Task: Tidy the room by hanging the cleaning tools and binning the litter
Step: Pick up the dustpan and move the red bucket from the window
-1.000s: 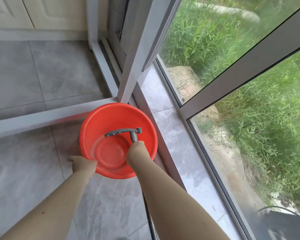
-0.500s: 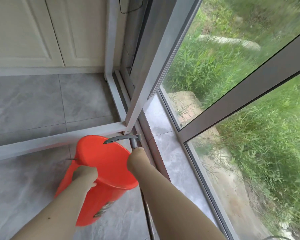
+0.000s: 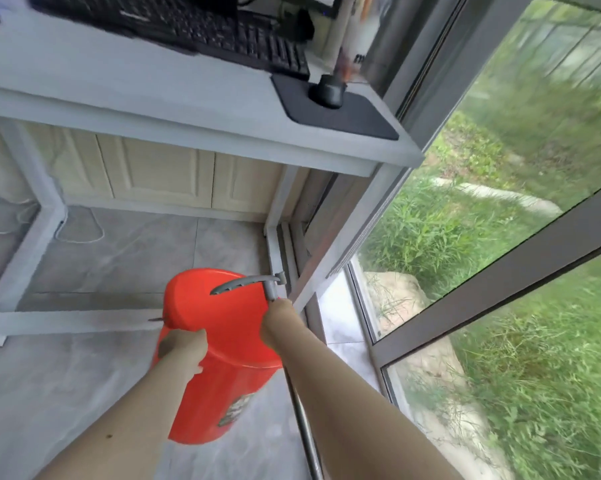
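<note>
The person stands by the window (image 3: 500,168) at the right end of the white desk (image 3: 188,109), both hands full. The left hand (image 3: 183,348) has its fingers curled over the near rim of an orange bucket (image 3: 219,358), which hangs clear of the tiled floor (image 3: 84,375), tipped so its mouth faces away and up. Nothing shows inside the part of the mouth in view; the bottom is out of sight.

The right hand (image 3: 278,323) is closed round a tool's shaft, just beside the bucket's right rim. A grey hooked handle (image 3: 247,284) juts from the top of that fist, curving left across the bucket's mouth, while the metal pole (image 3: 306,427) runs down from the fist along the forearm toward the floor, so the long axis is near upright. What sits at the lower end can't be seen.

My guess is the hook end, already uppermost, is what gets hung, so the right hand leads. No peg, no bin and no litter are in sight. A keyboard (image 3: 205,32) and mouse (image 3: 328,90) lie on the desk's right corner.
</note>
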`<state>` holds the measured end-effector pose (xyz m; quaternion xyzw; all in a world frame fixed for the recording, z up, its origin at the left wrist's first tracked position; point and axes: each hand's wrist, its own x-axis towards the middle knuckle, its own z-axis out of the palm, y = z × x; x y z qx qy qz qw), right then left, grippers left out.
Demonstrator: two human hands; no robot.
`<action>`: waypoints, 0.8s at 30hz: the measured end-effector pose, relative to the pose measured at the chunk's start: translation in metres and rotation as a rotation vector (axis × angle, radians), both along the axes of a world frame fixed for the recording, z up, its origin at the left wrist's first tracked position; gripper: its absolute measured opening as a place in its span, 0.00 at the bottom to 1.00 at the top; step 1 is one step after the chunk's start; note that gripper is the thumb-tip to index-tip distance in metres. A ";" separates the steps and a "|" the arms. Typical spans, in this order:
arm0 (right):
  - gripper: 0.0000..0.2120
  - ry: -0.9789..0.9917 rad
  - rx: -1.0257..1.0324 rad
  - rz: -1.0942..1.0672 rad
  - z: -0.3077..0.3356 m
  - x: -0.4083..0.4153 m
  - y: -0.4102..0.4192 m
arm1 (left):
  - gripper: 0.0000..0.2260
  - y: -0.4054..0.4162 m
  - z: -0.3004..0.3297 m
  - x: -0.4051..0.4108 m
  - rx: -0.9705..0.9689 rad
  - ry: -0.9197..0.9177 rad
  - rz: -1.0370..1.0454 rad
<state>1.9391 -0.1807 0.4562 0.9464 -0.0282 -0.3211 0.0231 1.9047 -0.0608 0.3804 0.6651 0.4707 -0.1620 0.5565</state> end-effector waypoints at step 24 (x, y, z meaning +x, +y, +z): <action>0.18 -0.318 0.488 0.200 0.282 -0.194 0.259 | 0.22 0.252 0.255 -0.235 -0.017 -0.154 0.225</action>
